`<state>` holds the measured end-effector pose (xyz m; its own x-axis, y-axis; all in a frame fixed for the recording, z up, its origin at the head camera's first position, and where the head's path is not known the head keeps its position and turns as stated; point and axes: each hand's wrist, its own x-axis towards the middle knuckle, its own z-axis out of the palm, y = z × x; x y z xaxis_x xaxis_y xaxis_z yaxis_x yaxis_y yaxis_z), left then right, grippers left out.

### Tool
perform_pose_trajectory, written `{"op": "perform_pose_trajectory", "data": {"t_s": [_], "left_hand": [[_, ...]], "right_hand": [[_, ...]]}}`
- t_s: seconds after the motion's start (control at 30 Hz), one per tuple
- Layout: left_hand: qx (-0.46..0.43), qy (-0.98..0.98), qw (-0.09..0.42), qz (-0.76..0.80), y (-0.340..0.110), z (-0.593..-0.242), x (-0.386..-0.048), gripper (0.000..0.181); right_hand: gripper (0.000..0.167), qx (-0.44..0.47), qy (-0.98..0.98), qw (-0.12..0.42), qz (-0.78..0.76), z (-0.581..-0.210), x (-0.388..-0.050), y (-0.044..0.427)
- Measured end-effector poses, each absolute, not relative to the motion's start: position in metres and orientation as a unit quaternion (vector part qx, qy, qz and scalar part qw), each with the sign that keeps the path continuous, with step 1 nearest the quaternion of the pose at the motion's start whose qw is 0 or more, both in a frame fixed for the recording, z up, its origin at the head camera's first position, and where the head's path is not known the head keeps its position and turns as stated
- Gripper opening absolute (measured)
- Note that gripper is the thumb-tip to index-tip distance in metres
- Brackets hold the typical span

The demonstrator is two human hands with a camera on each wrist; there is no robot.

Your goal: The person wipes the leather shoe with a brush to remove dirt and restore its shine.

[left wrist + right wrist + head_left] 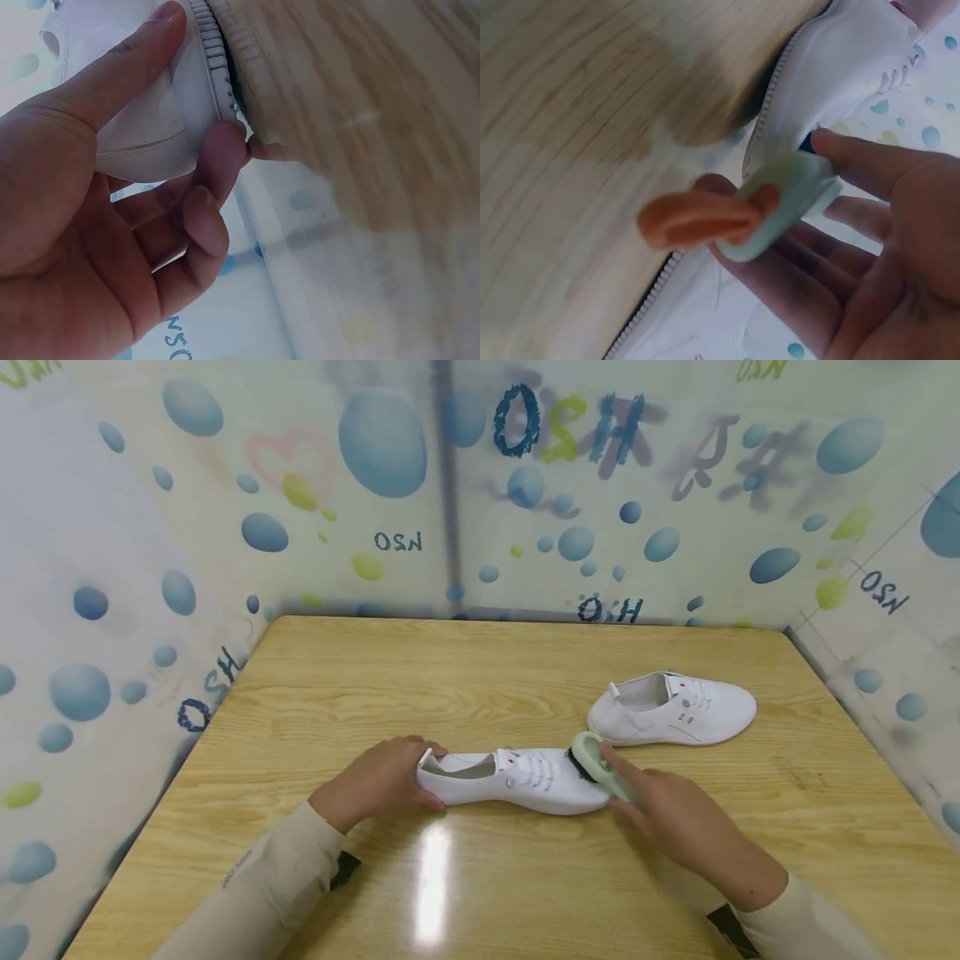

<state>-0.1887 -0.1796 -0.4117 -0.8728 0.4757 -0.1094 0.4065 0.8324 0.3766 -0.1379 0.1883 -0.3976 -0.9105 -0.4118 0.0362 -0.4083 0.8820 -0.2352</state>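
A white lace-up shoe (551, 789) lies on the table, its toe pointing right. My left hand (381, 783) grips it by the heel; in the left wrist view the thumb (146, 56) lies along one side, while a fingertip touches the ridged sole edge (214, 56). My right hand (678, 820) holds a pale green brush (594, 752), whose black bristles (577, 766) are against the upper near the toe. From the brush's end sticks out an orange loop (658, 223), seen in the right wrist view.
A second white shoe (716, 714) stands behind and to the right, toe also pointing right. Both are on a wood-grain table (420, 677). Walls with blue and green dots (382, 443) rise at its back and sides.
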Motion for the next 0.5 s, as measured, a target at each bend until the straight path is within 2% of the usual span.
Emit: {"op": "perform_pose_trajectory", "data": {"t_s": [0.27, 0.33, 0.5], "left_hand": [[0.232, 0.952, 0.101, 0.17, -0.178, -0.411, -0.189, 0.072], [0.232, 0.952, 0.102, 0.172, -0.179, -0.41, -0.189, 0.071], [0.23, 0.951, 0.103, 0.177, -0.179, -0.409, -0.188, 0.071]], "right_hand": [[0.069, -0.216, 0.963, 0.068, -0.149, -0.39, -0.121, 0.204], [0.07, -0.235, 0.958, 0.067, -0.153, -0.391, -0.119, 0.204], [0.069, -0.244, 0.959, 0.02, -0.142, -0.396, -0.124, 0.191]]}}
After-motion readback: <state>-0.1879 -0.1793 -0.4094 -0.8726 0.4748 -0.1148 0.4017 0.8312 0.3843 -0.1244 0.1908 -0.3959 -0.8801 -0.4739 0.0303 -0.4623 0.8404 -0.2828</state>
